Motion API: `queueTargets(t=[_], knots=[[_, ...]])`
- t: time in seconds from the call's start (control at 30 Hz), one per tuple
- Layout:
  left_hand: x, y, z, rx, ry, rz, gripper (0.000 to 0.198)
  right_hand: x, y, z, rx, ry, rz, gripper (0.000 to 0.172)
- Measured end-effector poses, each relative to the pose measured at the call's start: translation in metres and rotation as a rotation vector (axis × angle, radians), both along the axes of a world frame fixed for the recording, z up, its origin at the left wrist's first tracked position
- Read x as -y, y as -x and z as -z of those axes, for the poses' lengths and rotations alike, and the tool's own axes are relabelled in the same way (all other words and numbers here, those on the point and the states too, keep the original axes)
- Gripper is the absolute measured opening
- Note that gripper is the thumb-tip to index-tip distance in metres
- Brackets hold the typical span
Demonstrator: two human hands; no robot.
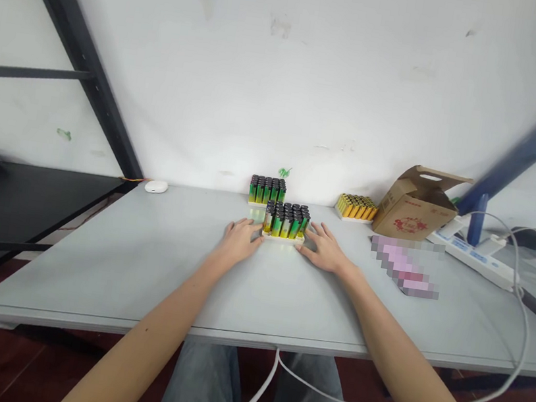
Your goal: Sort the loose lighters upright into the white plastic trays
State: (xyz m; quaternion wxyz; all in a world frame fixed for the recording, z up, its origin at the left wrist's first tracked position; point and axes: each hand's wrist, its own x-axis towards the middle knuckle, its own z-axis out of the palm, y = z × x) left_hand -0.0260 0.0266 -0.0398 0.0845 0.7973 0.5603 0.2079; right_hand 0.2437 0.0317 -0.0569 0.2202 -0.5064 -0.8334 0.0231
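Note:
A white tray of lighters (pixel 286 222), green and yellow with black tops, stands upright on the table between my two hands. My left hand (pixel 240 238) is at its left side, with thumb and fingertips against the tray's edge. On the other side, my right hand (pixel 324 245) has its thumb at the front right corner and its fingers along the side. Both hands hold the tray from its ends. Just behind, close to the wall, stands a second tray of green lighters (pixel 267 191), its lower right part hidden by the front one.
At the back right are a tray of yellow lighters (pixel 357 208) and an open cardboard box (pixel 408 214). A pixelated pink item (pixel 403 266) lies in front of the box. A power strip (pixel 476 260) with white cables is at right, a white case (pixel 155 186) at the back left.

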Motion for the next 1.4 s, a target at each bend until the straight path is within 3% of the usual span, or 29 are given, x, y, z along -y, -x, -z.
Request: queueTargets(t=[0.3,0.5,0.8,0.93,1.07,1.4], knots=[[0.001,0.0,0.0,-0.03,-0.006,-0.024,0.038,0.005,0.005,-0.012,0.096,0.032,-0.051,0.06],[0.002,-0.001,0.0,-0.057,-0.024,-0.031,0.036,0.008,0.013,-0.016,0.064,0.043,0.042,0.052],[0.006,-0.001,-0.001,-0.113,0.05,-0.015,0.046,0.004,0.003,-0.013,0.105,0.057,0.213,0.055],[0.006,-0.005,-0.003,-0.12,0.038,0.007,0.044,0.003,0.004,-0.014,0.077,0.056,0.201,0.051],[0.002,-0.011,-0.007,-0.12,0.03,0.0,0.04,0.002,0.01,-0.014,0.008,0.016,0.194,0.052],[-0.016,-0.047,-0.004,-0.112,-0.034,-0.095,0.038,-0.006,0.004,-0.013,-0.061,-0.042,0.391,0.057]])
